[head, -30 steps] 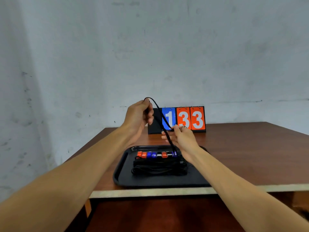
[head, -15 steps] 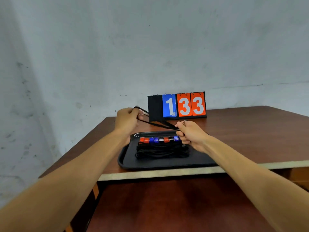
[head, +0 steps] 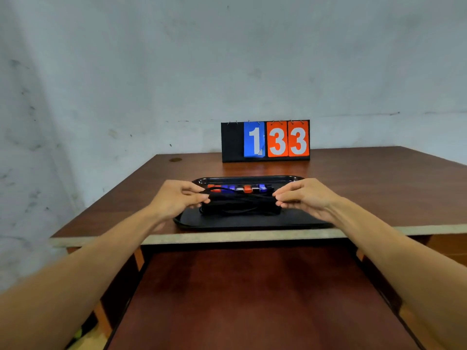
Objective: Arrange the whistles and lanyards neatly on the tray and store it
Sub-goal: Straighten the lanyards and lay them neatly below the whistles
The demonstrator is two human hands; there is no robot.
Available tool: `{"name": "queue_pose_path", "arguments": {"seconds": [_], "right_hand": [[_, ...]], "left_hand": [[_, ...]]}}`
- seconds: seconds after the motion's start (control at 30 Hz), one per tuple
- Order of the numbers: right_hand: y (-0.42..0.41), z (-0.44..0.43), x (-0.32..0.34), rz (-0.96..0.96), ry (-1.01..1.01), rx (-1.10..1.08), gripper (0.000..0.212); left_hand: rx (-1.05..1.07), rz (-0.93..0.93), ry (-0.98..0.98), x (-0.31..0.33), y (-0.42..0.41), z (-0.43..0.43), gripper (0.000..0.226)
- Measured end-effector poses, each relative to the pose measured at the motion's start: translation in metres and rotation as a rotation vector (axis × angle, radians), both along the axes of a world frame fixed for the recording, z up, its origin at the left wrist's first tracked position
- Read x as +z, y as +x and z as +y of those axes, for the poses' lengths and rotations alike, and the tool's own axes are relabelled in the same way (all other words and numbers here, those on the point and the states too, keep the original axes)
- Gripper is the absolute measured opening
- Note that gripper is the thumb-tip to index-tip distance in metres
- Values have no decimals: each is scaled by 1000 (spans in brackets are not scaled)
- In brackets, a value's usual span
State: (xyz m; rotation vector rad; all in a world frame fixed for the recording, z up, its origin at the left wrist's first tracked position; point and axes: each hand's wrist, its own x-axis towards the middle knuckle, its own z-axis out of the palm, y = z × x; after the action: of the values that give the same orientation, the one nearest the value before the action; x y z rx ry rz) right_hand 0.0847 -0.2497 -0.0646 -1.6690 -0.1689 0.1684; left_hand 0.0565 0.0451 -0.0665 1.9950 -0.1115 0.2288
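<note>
A black tray (head: 252, 221) lies near the front edge of the wooden table. Along its far side runs a row of red, blue, white and black whistles (head: 240, 188). In front of them lies a bundle of black lanyards (head: 240, 207). A single lanyard cord stretches flat across the top of the bundle. My left hand (head: 177, 198) pinches its left end over the tray's left side. At the bundle's right end my right hand (head: 305, 197) pinches the other end of the cord.
A flip scoreboard (head: 265, 140) reading 1 and 33 stands on the table (head: 379, 188) behind the tray, close to the grey wall. A lower wooden surface (head: 252, 299) lies beneath the table's front edge. Open tabletop extends to the right of the tray.
Both hands have come down from above the tray, lowering the stretched lanyard onto the bundle. The left hand dropped most, from head height of the scoreboard to tray level.
</note>
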Motion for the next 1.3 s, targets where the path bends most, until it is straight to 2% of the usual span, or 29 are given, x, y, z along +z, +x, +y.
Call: {"name": "queue_pose_path", "arguments": {"seconds": [0.17,0.3,0.37,0.77,1.0,1.3], "right_hand": [[-5,-6,-8,-120,-256,78,11],[-6,-3,-12,-267,-515,98,7],[-4,-1,-13,-317,-598,66,5],[7,7,-18,-481,-853,-8,3],[12,7,-21,-494,-866,-73,11],[13,5,-23,-575,-966,-78,5]], "left_hand": [[21,1,175,-9,-5,9,12],[-41,0,444,-11,-5,12,13],[-48,-20,468,-11,-4,12,11],[-42,-74,583,-20,12,12,13],[90,-62,491,-24,22,9,11],[111,-84,595,-26,19,7,3]]}}
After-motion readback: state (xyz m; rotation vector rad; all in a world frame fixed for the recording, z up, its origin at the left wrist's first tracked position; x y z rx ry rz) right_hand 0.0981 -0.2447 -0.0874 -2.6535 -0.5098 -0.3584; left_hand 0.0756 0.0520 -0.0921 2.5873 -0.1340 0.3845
